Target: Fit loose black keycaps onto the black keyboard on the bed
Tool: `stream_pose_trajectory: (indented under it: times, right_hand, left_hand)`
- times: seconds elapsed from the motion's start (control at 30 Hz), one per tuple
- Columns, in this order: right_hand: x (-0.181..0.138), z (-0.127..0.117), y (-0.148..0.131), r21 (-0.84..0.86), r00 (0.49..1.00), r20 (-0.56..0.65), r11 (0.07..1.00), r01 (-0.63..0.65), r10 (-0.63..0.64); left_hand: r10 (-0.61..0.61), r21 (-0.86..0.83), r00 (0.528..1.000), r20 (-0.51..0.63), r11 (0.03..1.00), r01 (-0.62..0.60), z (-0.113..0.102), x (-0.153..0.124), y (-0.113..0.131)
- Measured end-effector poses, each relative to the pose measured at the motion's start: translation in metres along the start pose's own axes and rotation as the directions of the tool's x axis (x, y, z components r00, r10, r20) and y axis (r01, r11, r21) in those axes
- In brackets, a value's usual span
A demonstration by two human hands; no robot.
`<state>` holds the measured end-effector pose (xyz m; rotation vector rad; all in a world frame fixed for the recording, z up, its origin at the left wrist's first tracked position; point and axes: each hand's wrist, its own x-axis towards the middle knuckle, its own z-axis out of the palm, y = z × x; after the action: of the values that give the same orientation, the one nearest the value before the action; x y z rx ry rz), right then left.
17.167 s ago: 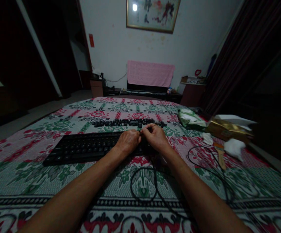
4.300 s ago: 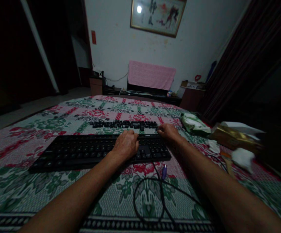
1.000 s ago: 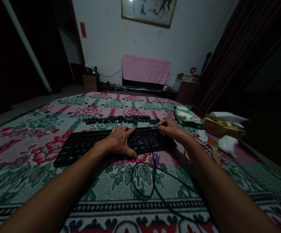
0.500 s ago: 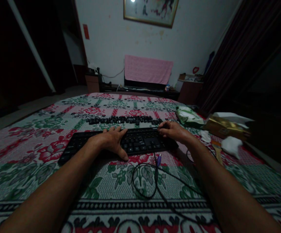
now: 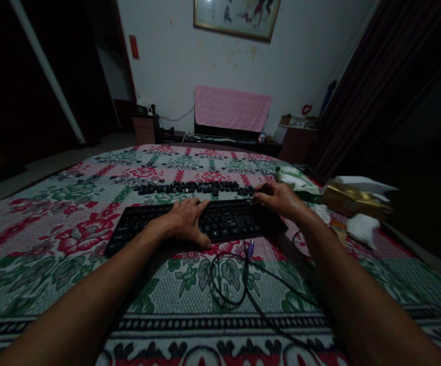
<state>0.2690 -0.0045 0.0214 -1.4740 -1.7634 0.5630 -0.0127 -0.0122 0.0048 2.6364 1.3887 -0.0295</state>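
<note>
A black keyboard (image 5: 226,223) lies on the patterned bedspread, some of its keycaps off. My left hand (image 5: 187,221) spans it, thumb at the near edge and fingers at the far edge, gripping it. My right hand (image 5: 275,198) is closed in a pinch above the keyboard's far right part. Something small and dark seems to be at its fingertips, too dim to make out. Just beyond the keyboard, loose black keycaps (image 5: 205,188) lie in a long row. The black cable (image 5: 245,284) loops on the near side, with a purple plug (image 5: 250,249).
To the right lie a green and white tissue pack (image 5: 296,180), a gold tissue box (image 5: 352,197), crumpled white tissue (image 5: 362,229) and a brush (image 5: 338,231) partly behind my right forearm. The flowered bedspread (image 5: 71,269) spreads underneath. Against the wall a pink cloth (image 5: 232,109) hangs over a dark screen.
The keyboard has shifted to the right, along with my left hand on it. My right hand has moved slightly right and away from me, still pinched.
</note>
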Motion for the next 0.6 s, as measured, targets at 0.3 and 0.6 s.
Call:
stream_pose_trajectory:
  times: [0.3,0.6]
  right_hand:
    - [-0.006,0.005,-0.017,0.091,1.000,-0.026,0.996,-0.002,0.004]
    - [-0.014,0.042,-0.030,0.241,0.980,0.183,0.970,0.037,-0.083]
  left_hand:
    - [-0.002,-0.009,1.000,-0.008,1.000,0.002,-0.001,0.001,0.007]
    - [0.019,-0.005,0.999,-0.049,1.000,-0.020,0.004,0.005,0.004]
